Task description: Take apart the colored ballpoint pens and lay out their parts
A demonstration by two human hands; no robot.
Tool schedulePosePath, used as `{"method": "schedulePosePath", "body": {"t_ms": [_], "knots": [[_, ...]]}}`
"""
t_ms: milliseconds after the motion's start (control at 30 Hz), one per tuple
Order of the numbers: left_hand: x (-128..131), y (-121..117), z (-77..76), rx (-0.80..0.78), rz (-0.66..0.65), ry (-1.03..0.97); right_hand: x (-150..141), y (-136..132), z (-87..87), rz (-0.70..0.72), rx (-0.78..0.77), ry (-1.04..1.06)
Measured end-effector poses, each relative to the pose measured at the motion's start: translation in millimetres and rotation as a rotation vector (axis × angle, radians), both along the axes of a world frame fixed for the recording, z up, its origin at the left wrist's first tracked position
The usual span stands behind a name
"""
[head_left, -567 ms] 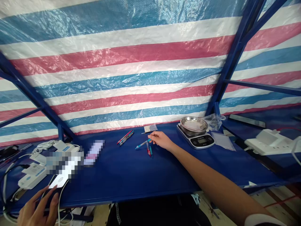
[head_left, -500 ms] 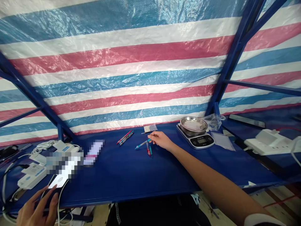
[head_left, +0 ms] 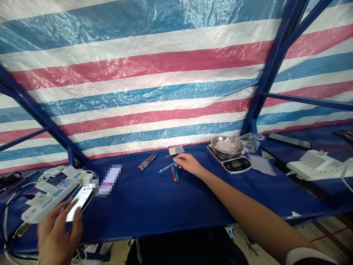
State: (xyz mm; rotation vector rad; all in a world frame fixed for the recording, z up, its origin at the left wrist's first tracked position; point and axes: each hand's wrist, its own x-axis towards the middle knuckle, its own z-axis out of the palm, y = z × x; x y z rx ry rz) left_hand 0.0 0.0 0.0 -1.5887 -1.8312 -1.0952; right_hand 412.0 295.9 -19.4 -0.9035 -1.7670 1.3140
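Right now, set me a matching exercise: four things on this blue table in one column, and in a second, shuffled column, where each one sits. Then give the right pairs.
Things:
1. steel dish
2. blue pen
3. smartphone
4. clear plastic bag

Places:
A. at the fingertips of the right hand
B. behind the digital scale, towards its right side
C. on top of the digital scale
D. at the left hand

Right pairs: 1-C, 2-A, 3-D, 4-B
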Motion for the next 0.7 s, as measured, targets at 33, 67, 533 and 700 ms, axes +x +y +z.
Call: {"method": "schedulePosePath", "body": {"t_ms": [33,67,533,700], "knots": [[17.9,20.4,8.9,0.001,-0.003,-0.008,-0.5,-0.8,0.6,-0.020,-0.001,0.008],[37.8,43.4,17.4,-0.035,-0.080,-0.012,-1.0,-1.7,1.4,-0.045,-0.005,0.022],[186.0,231.3,14.1,-0.472,-0.809,0.139,2.3,-5.6,11.1,-0.053,-0.027,0.102],[176.8,224.4,-3.7,-0.497,-0.796,0.051,4.0,-6.1,12.1,0.153,0.054,0.075]]}}
